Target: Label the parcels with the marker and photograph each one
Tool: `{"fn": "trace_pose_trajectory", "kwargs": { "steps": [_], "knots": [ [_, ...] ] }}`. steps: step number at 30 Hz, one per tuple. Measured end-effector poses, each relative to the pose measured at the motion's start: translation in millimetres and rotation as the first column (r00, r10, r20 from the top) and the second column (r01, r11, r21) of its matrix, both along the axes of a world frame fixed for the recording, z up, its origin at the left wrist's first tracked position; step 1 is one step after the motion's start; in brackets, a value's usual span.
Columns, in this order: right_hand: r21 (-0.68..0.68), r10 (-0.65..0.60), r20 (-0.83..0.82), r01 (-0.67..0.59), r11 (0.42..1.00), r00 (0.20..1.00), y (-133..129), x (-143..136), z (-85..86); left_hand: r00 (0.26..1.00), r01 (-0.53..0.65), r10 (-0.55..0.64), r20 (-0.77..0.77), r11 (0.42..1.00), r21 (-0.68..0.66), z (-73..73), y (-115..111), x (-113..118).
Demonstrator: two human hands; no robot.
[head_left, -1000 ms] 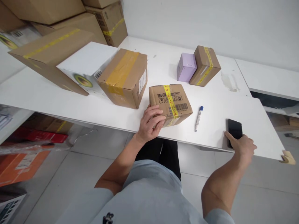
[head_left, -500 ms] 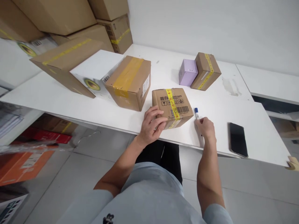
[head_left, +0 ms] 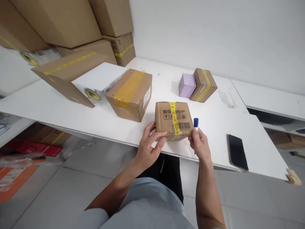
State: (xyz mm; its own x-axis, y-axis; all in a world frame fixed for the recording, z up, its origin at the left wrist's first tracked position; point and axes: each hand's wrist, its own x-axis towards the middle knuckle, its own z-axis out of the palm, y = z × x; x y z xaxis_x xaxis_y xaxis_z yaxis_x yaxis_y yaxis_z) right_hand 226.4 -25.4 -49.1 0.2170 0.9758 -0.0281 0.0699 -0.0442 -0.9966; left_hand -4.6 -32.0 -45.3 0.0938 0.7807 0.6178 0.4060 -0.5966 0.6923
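A small brown carton [head_left: 166, 122] with yellow tape and black print lies near the front edge of the white table [head_left: 209, 122]. My left hand [head_left: 150, 144] is at its left front corner, fingers spread and touching its side and front edge. In my right hand [head_left: 200, 143] is a marker [head_left: 195, 123], held upright with its blue end up, right beside the carton's right front corner. Some of the right fingers are partly hidden behind the marker and carton.
To the left stand a taped brown box [head_left: 131, 90], a white box [head_left: 98, 74] and stacked cartons [head_left: 69, 22]. Further back are a purple box [head_left: 187, 85] and a small brown box [head_left: 205, 86]. A black phone [head_left: 237, 152] lies at the right front edge.
My right hand has lifted the marker and brought it left against the carton's corner. My left hand has shifted lower on the carton with fingers more spread. The camera view has tilted up.
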Motion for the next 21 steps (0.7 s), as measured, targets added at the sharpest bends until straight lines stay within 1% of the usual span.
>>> {"fn": "trace_pose_trajectory", "kwargs": {
  "steps": [2,4,6,8,10,12,13,15,17,19,20,21],
  "knots": [
    [-0.008,0.044,0.049,-0.044,0.999,0.998,0,-1,3.9,0.999,0.037,-0.039,0.032,0.997,0.062,-4.5,4,-2],
    [-0.004,0.051,0.094,-0.051,0.999,0.994,3,-2,8.3,0.995,0.053,-0.065,0.074,0.988,0.146,-14.5,12,-4],
    [0.007,0.054,0.142,-0.055,0.998,0.988,10,-3,9.0,0.993,0.029,-0.052,0.109,0.977,0.209,-29.6,24,-6],
    [0.002,0.068,0.177,-0.069,0.998,0.982,22,-6,2.3,0.994,-0.028,0.005,0.112,0.979,0.204,-47.2,37,-6],
    [-0.024,0.070,0.184,-0.067,0.997,0.980,36,-9,-11.2,0.995,-0.079,0.070,0.066,0.989,0.129,-63.3,48,-5],
    [-0.056,0.065,0.182,-0.056,0.997,0.981,52,-11,-26.8,0.994,-0.106,0.106,-0.014,0.994,0.006,-74.6,58,-3],
    [-0.063,0.059,0.205,-0.048,0.997,0.977,59,-11,-33.5,0.993,-0.109,0.105,-0.055,0.992,-0.070,-78.0,63,-3],
    [-0.045,0.018,0.309,-0.004,0.999,0.951,72,-13,-41.7,0.991,-0.096,0.071,-0.112,0.968,-0.231,-80.4,75,-2],
    [0.009,-0.075,0.433,0.079,0.997,0.898,80,-16,-41.4,0.991,-0.066,0.020,-0.131,0.933,-0.353,-79.5,88,-2],
    [0.083,-0.182,0.495,0.163,0.983,0.850,83,-23,-33.2,0.992,-0.044,-0.009,-0.128,0.913,-0.405,-78.8,101,-2],
    [0.122,-0.208,0.521,0.169,0.978,0.827,83,-28,-27.2,0.992,-0.036,-0.017,-0.123,0.911,-0.411,-79.2,105,-2],
    [0.163,-0.213,0.567,0.146,0.976,0.796,84,-34,-20.6,0.993,-0.033,-0.017,-0.118,0.912,-0.408,-80.4,109,-1]
  ]
}}
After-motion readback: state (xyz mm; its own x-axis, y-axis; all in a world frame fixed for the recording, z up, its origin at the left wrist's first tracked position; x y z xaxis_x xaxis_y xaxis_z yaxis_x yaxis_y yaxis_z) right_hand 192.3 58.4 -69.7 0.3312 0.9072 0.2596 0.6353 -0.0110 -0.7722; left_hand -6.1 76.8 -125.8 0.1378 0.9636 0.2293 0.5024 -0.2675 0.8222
